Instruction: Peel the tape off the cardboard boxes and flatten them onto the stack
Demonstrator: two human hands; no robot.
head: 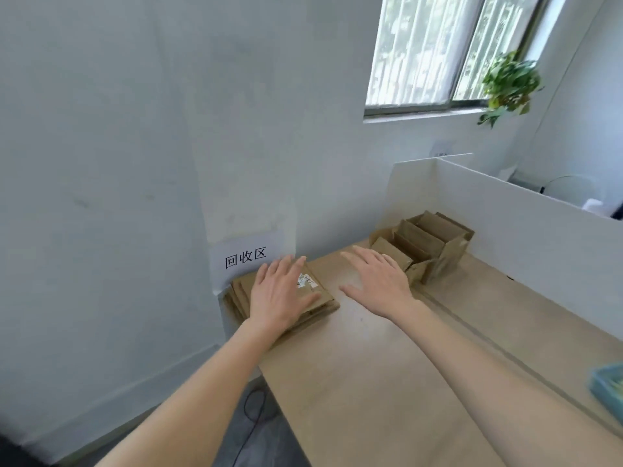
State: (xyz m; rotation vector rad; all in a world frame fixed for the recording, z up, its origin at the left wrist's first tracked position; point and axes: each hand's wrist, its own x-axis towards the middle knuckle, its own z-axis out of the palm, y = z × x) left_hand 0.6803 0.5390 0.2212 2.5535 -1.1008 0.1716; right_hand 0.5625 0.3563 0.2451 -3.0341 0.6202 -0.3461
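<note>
Your left hand (pixel 281 293) lies flat, fingers straight, on the flattened stack (pixel 323 298). Your right hand (pixel 379 281), open and empty, hovers between the stack and the unflattened boxes (pixel 435 246) beyond it, nearer them.

1. A white paper sign (pixel 248 256) on the wall, just behind the stack of flattened cardboard (pixel 320 299), carries three black Chinese characters: "回收区".
2. A torn white label (pixel 306 280) on the top sheet of that stack bears dark print, too small and blurred to read; the left hand (pixel 281 291) lies partly beside it.
3. A small white paper (pixel 442 150) on the far wall under the window shows faint marks that cannot be read.
</note>
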